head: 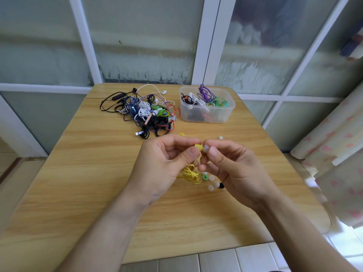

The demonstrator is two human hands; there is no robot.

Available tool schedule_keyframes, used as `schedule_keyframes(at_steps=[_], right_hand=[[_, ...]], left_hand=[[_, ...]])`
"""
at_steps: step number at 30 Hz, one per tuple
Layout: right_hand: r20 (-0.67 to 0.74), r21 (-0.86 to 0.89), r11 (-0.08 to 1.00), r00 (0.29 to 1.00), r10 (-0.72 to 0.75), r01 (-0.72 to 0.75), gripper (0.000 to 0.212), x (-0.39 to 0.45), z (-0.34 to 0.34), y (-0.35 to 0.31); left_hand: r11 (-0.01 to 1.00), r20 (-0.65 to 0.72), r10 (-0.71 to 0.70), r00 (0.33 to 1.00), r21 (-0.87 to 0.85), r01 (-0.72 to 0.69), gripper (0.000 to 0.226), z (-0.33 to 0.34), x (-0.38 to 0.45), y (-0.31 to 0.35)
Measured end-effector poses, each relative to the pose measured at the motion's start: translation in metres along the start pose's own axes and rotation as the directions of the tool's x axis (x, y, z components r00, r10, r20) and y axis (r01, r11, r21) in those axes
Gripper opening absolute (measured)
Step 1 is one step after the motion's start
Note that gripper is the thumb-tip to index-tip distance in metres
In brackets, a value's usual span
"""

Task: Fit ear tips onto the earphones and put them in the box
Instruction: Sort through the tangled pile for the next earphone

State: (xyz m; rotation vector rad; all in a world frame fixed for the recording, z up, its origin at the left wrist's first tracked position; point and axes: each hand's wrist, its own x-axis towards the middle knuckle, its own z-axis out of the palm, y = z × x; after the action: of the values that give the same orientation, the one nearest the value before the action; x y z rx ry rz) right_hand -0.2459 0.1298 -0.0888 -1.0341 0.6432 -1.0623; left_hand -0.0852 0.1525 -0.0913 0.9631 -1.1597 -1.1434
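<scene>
My left hand (165, 163) pinches a yellow earbud (198, 147) between thumb and fingers above the table's middle. Its yellow cable (189, 173) hangs down in a loose bundle below the hand. My right hand (227, 165) presses a pale translucent ear tip (205, 148) against the earbud's end. Loose ear tips lie under the right hand: a green one (204, 177), several whitish ones (210, 187) and a black one (221, 185). A clear plastic box (208, 114) at the back right holds several coiled earphones.
A tangled pile of earphones (145, 111) in many colours lies at the back centre of the wooden table (88, 173). One white ear tip (220, 137) sits alone behind my right hand. Frosted windows stand behind the table, a curtain (337, 154) to the right.
</scene>
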Motion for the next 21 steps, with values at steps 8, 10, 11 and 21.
schedule_keyframes(at_steps=[8,10,11,21], right_hand=[[0.01,0.0,0.998,0.998,0.064,-0.064,0.021,0.0002,-0.0011,-0.0008],[0.015,-0.014,0.997,0.997,0.071,-0.07,0.02,0.0,-0.0016,-0.0004],[0.016,-0.025,0.997,0.997,0.073,-0.073,0.019,-0.0002,-0.0017,-0.0002],[0.079,-0.083,0.996,0.996,0.039,-0.032,0.011,-0.0042,-0.0022,0.0013]], left_hand=[[1.0,0.017,-0.001,1.0,0.001,0.001,0.022,-0.0008,-0.0004,0.0001],[1.0,0.024,-0.002,1.0,0.002,0.002,0.023,-0.0013,-0.0004,0.0001],[1.0,0.03,-0.001,1.0,0.006,0.001,0.023,-0.0014,-0.0003,0.0001],[0.994,0.113,-0.098,0.989,-0.029,0.102,0.016,-0.0045,-0.0048,0.0003]])
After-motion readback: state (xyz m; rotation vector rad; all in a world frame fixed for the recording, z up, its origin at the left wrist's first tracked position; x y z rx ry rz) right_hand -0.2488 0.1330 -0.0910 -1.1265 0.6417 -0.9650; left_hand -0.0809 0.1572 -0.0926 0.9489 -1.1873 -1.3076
